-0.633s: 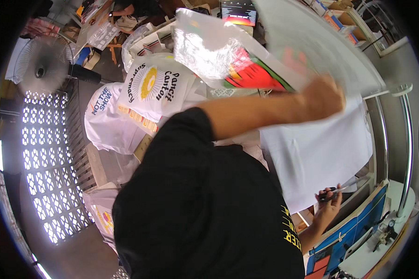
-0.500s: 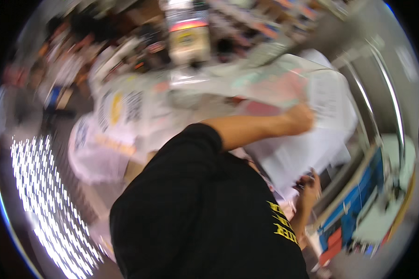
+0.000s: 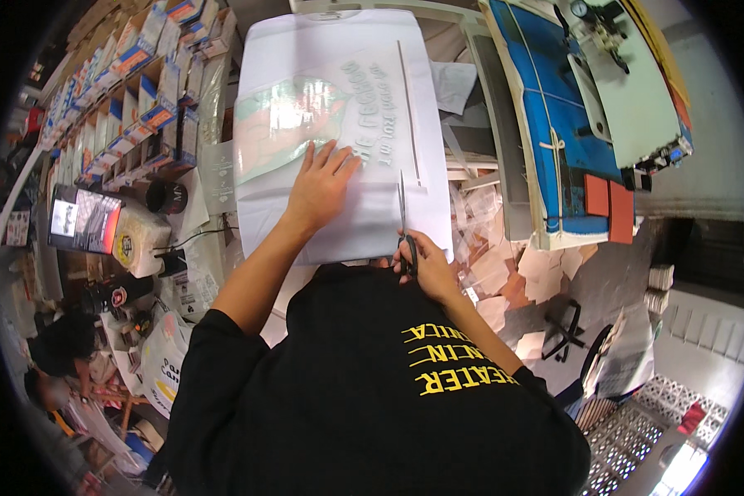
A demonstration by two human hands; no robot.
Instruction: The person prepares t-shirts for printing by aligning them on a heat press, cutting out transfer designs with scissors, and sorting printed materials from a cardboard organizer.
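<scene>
My left hand [image 3: 320, 186] lies with fingers spread on a translucent printed sheet [image 3: 277, 124] showing a red-and-green picture and lettering seen faintly. The sheet rests on white cloth [image 3: 345, 231] spread over a board. My right hand [image 3: 416, 260] grips black-handled scissors [image 3: 403, 223] near the cloth's lower right part, with the long blades pointing away from me and resting over the sheet's right side. A thin dark straight line [image 3: 409, 112] runs along the cloth right of the lettering; I cannot tell what it is.
Stacked open boxes [image 3: 136, 107] fill the back left, above a lit screen [image 3: 83, 221]. A co-worker [image 3: 62, 347] is at lower left. At right stand a blue padded board [image 3: 558, 120] and a machine with gauge [image 3: 595, 33]. Papers [image 3: 537, 277] lie lower right beside a chair base [image 3: 566, 335].
My view has turned. My left hand has moved from high at the right, near the lifted sheet, down onto that sheet, now lying on the cloth. The scissors have swung to point forward over it.
</scene>
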